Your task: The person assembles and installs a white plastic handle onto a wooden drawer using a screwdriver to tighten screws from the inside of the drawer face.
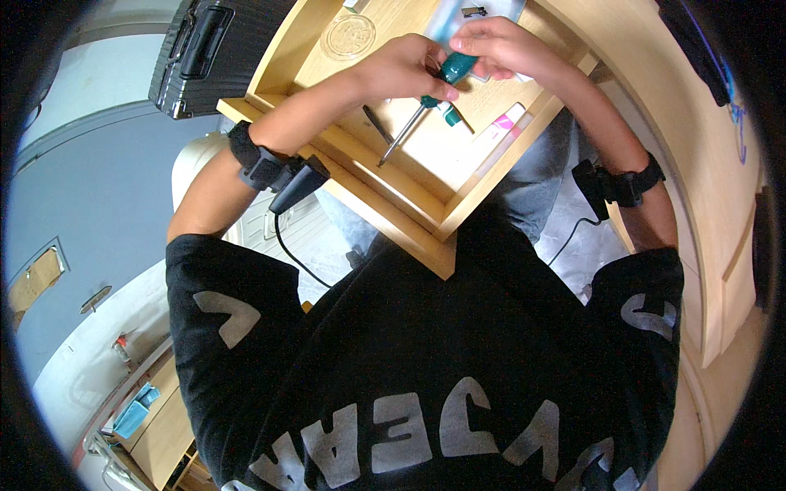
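A screwdriver [458, 67] with a green handle and a long metal shaft slants over an open wooden drawer [401, 200], its tip toward the near left. My left hand [405, 67] is closed around the lower part of the handle. At the handle's top end my right hand [506, 49] has its fingers curled in against it; part of that grip is hidden. Below the handle lies a small green-and-white item [452, 117]. To its right, a white-and-pink slim pack [503, 123] rests along the drawer's side. A thin dark stick [377, 124] lies left of the shaft.
A round clear disc [350, 37] lies at the drawer's far left, and a bluish clear packet [483, 11] behind my hands. Beyond the left wall stands a black ribbed case [217, 57]. A curved wooden desk edge [688, 164] runs along the right. Cables hang from both wrist straps.
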The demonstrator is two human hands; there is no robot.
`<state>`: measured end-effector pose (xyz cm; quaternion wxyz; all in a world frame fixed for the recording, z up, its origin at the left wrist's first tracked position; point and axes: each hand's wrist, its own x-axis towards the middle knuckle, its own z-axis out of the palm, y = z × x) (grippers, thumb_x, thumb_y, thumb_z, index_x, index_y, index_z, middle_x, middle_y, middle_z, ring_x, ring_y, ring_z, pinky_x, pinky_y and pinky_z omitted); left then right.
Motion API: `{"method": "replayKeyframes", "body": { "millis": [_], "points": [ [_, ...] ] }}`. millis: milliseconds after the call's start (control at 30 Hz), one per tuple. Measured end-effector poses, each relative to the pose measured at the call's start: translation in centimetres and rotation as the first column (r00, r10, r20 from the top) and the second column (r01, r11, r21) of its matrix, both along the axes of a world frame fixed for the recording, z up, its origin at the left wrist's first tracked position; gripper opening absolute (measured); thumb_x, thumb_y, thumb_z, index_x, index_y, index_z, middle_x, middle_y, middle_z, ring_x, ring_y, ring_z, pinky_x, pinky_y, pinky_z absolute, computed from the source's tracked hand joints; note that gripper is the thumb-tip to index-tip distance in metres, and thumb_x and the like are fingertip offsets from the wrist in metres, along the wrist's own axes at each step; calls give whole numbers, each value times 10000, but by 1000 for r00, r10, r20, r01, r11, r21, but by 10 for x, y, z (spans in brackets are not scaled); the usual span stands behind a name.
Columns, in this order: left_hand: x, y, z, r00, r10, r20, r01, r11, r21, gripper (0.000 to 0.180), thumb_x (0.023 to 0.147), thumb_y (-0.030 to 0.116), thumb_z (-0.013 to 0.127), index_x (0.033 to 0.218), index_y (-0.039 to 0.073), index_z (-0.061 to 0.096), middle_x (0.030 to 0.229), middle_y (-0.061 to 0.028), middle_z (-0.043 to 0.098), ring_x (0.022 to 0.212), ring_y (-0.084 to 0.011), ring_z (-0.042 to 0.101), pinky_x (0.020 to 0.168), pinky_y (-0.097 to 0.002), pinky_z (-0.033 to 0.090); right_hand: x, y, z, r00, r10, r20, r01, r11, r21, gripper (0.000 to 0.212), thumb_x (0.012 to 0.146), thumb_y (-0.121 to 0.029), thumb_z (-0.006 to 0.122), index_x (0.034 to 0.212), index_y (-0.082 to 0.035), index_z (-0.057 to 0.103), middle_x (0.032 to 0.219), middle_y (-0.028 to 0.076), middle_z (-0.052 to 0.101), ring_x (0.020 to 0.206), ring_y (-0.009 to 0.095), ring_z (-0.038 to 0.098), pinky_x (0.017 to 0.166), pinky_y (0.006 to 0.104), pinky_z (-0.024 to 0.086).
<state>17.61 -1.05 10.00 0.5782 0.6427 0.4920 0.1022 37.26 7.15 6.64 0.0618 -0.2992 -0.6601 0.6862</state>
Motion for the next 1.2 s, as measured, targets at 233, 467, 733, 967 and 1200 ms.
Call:
{"method": "replayKeyframes", "body": {
  "millis": [233,467,733,967,1200],
  "points": [
    [3,-4,2,999,0,37,1,1000,-26,400,827,253,709,1090,-21,584,847,-36,662,752,-116,602,673,-237,472,-3,-2,34,991,34,127,-41,998,48,232,929,-213,560,1095,-51,564,690,-5,543,505,44,469,427,194,358],
    [6,-5,25,976,199,87,-170,949,-266,424,802,219,732,1092,-42,566,801,-32,636,707,-119,586,661,-256,483,-5,-10,11,933,-37,-357,77,992,97,220,935,-255,559,986,-41,570,551,22,476,344,56,359,312,216,250],
    [4,-3,25,989,113,98,-87,968,-233,152,817,118,679,883,-8,626,787,-63,642,735,-116,625,667,-228,498,-4,-8,14,987,-11,-161,28,994,102,267,920,-268,577,1056,-38,559,604,31,503,364,52,390,333,194,284],
    [9,-4,21,995,-42,-86,36,997,-71,338,814,169,716,1037,-49,587,807,-70,641,734,-123,603,633,-254,470,-6,0,32,941,157,300,-172,985,22,317,916,-224,577,1169,-39,526,816,58,589,506,63,515,406,185,376],
    [4,-4,8,998,-15,61,28,979,-204,375,801,234,741,1059,0,601,832,-45,637,773,-109,592,669,-228,471,0,-2,12,986,2,-165,18,993,118,260,895,-269,610,1035,-54,572,673,42,568,402,55,457,364,187,355]
  ]
}}
